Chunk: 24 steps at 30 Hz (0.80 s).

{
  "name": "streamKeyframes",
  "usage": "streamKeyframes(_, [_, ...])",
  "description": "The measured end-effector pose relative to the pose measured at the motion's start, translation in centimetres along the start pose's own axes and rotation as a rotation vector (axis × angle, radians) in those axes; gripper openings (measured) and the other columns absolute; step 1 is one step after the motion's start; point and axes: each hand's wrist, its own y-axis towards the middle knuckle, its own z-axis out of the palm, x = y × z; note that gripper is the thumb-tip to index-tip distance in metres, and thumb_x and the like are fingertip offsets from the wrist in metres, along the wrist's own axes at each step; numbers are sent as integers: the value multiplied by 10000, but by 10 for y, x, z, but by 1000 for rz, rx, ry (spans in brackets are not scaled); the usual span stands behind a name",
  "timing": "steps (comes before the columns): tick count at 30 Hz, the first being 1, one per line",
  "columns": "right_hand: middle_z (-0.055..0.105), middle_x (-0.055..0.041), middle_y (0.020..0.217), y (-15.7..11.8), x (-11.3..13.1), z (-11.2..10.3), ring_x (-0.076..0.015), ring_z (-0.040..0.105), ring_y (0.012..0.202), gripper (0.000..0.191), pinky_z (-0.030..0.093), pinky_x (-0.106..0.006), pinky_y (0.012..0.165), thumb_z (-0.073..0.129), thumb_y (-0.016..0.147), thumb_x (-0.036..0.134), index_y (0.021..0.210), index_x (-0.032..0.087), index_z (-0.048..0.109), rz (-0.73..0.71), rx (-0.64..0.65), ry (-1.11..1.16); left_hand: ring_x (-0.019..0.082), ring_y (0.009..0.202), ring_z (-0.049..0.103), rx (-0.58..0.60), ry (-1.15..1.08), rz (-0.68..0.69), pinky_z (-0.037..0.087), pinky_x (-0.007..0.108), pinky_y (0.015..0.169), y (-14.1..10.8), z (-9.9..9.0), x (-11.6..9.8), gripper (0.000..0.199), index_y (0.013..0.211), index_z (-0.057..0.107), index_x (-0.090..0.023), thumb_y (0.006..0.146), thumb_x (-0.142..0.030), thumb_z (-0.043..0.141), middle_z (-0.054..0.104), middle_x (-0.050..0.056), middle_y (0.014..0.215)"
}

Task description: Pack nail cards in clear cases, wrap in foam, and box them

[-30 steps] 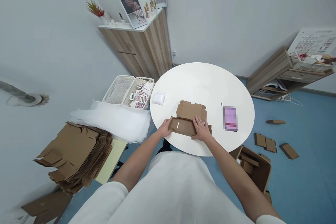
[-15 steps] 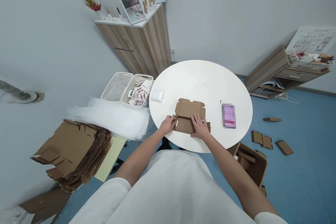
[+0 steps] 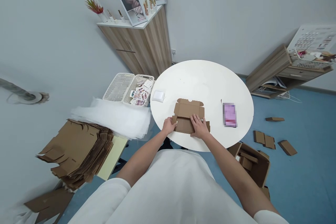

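A brown cardboard box (image 3: 188,108), partly folded with its lid panel spread away from me, lies on the round white table (image 3: 202,77). On its left side, my left hand (image 3: 169,125) grips the small side flap between thumb and fingers; the flap stands up. My right hand (image 3: 199,126) lies flat across the right part of the box's base, fingers spread, pressing on the cardboard. A white folded packet (image 3: 158,96) rests at the table's left edge. To the right lies a pink-purple rectangular item (image 3: 229,115), blurred out.
Stacked flat cardboard blanks (image 3: 76,147) and white translucent sheets (image 3: 112,117) are at my left, near white baskets (image 3: 119,85) of small cards. By the table's right edge stands a large carton (image 3: 264,171) with folded boxes inside. More small boxes (image 3: 287,147) lie on the blue floor.
My left hand has lifted the left side flap from nearly flat to upright. My right hand stays in place on the box. The view has shifted slightly.
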Motion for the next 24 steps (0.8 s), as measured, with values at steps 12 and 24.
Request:
streamKeyframes(12, [41,-125,1446,1,7,0,-292,-6,1319,1107,9,-535,1009,630,521,556,1370,179,27,-10,-1,9,193,876,594,125,74,19,439,272,711,0,1,-5,250,947,570,-166,777,-330,489,651,63,936])
streamKeyframes(24, [45,-137,1446,15,19,-11,-346,22,1305,1218,-43,-556,995,607,438,661,1375,185,-8,-74,39,-34,207,864,586,187,278,102,410,267,655,23,-24,4,235,889,552,-166,806,-294,374,636,83,943])
